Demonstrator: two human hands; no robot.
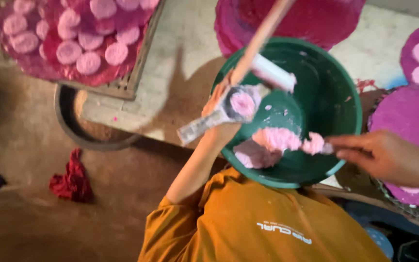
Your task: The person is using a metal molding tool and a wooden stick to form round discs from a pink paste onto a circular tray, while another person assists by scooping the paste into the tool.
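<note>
Head view showed the left hand (217,103) closed round a grey metal ring mould (238,105) above the round green plastic basin (338,92). The right hand (386,156) pinched a paste-laden scraper (322,147). Pressing evenly and level would probably fill it best.

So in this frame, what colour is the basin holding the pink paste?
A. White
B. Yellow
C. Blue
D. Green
D. The round basin has green walls and a green rim, and lumps of pink paste lie on its bottom, where the right hand reaches in with a small tool.
</note>
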